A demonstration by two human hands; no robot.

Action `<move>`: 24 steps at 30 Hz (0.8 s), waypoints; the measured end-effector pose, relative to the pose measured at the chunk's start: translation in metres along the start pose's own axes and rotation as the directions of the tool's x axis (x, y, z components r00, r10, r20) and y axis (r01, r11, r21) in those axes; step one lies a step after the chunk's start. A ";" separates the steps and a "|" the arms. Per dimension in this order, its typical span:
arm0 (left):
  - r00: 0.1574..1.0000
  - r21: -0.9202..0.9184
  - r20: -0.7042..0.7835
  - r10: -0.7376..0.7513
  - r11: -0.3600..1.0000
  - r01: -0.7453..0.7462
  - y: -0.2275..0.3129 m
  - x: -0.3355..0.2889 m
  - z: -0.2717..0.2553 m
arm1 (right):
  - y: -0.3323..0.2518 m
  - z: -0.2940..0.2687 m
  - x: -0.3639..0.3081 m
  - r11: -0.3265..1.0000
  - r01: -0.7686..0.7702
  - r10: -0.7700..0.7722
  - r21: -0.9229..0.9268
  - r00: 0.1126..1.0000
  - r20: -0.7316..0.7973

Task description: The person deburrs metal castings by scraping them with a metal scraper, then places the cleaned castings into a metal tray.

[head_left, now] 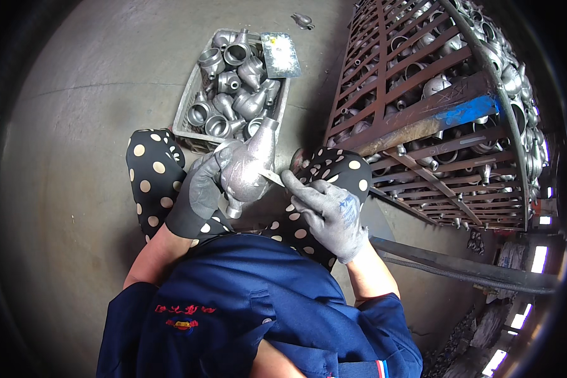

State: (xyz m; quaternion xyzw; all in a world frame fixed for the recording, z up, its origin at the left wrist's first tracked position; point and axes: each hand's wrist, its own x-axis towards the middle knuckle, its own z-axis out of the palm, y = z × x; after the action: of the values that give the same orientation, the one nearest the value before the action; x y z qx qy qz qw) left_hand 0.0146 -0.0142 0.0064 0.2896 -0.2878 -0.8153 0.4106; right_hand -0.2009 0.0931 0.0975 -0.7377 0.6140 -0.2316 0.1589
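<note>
A silver-grey metal casting (244, 171), round-bodied with a tapering neck and a short stub at its lower end, is held up above my lap. My left hand (201, 189), in a dark grey glove, grips its left side. A light grey glove covers my right hand (327, 211), which is closed around a short flat metal blade (272, 177). Its tip touches the casting's right side. Most of the blade's handle end is hidden in my fingers, so I cannot tell if it is a file or a scraper.
A grey plastic crate (181, 120) full of similar castings stands on the floor ahead. A worn rectangular plate (281, 55) rests on its right rim. One loose casting (303, 21) lies beyond. To the right rises a large brown slatted metal cage (416, 135) heaped with castings.
</note>
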 end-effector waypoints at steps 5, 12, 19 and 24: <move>0.999 -0.119 0.002 -0.053 0.992 0.053 -0.002 0.001 0.000 | -0.005 0.005 -0.003 0.994 0.038 -0.042 -0.103 0.999 -0.033; 1.000 -0.042 0.010 0.017 0.999 -0.016 0.001 0.008 -0.003 | 0.008 0.006 -0.002 0.910 -0.052 0.058 0.412 0.998 -0.004; 0.998 -0.104 -0.014 0.061 0.993 -0.062 -0.008 0.016 -0.043 | 0.034 0.008 0.020 0.405 -0.593 0.419 0.695 0.797 0.435; 0.986 -0.163 0.083 0.147 0.978 -0.132 -0.008 0.035 -0.063 | 0.095 0.031 0.063 0.552 -0.459 0.468 0.696 0.862 0.197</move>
State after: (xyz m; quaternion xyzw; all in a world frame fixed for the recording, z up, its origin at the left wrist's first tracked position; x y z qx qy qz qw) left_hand 0.0381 -0.0546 -0.0497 0.1966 -0.2616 -0.8174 0.4742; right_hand -0.2547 0.0115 0.0308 -0.4244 0.6445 -0.4080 0.4878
